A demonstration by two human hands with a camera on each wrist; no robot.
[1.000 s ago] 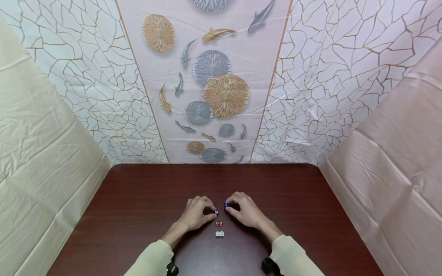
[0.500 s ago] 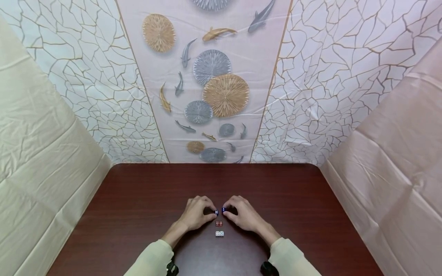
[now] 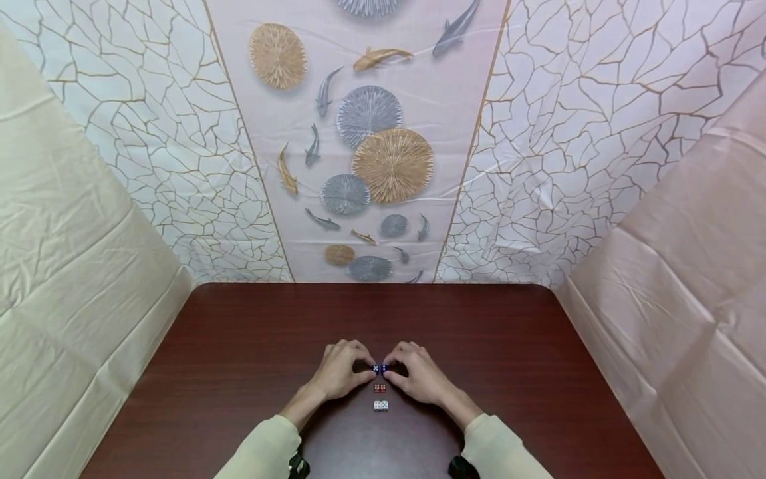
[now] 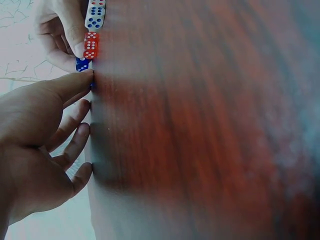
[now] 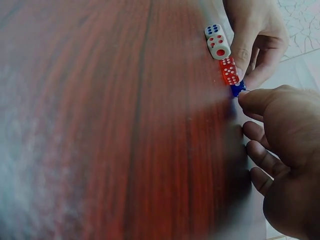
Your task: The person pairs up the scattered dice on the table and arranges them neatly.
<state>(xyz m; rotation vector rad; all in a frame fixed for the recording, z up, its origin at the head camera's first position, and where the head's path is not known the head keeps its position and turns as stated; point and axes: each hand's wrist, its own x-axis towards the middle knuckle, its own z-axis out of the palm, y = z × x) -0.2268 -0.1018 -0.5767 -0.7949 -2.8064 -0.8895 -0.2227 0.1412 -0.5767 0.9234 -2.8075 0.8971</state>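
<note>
Between thumb and forefinger my left hand (image 3: 340, 370) pinches a blue die (image 3: 376, 368) on the table. Facing it, my right hand (image 3: 417, 374) pinches a second blue die (image 3: 384, 368). The two blue dice are side by side; whether they touch I cannot tell. Just nearer to me lies a pair of red dice (image 3: 380, 388) with white pips. A pair of white dice (image 3: 381, 406) sits nearer still, in line with the red ones. In both wrist views, fingers partly hide the blue dice, while the red dice (image 4: 91, 45) and white dice (image 5: 217, 42) show beyond.
The dark red-brown wooden table (image 3: 269, 319) spreads around the hands. Patterned cloth (image 3: 371, 199) hangs behind its far edge. Plain beige cloth (image 3: 90, 299) flanks the left side, and more beige cloth (image 3: 664, 299) the right.
My right hand has moved left and slightly nearer with its blue die, bringing it beside the other one. The left hand, the red dice and the white dice have stayed in place.
</note>
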